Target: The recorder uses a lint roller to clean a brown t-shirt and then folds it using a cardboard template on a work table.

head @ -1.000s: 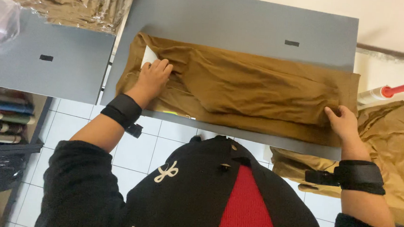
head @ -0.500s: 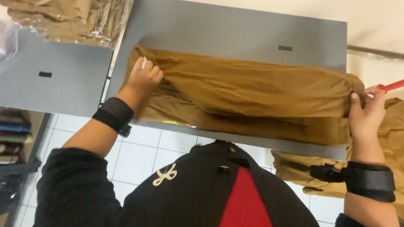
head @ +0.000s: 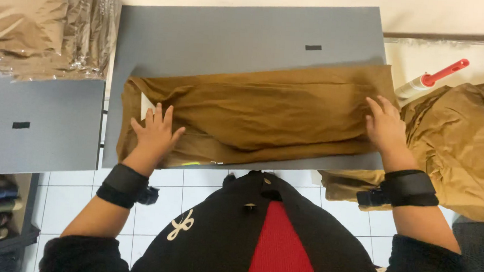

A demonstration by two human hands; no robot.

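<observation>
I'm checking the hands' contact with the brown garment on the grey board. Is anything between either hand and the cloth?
Nothing visible is. The left hand lies flat, fingers spread, on the left end of the brown garment; the right hand presses its right end. Both rest on the cloth atop the grey board.

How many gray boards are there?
2. One gray board lies in the middle under the brown cloth; the other gray board sits to the left, beside the wrapped stack. More may be hidden under things.
</observation>
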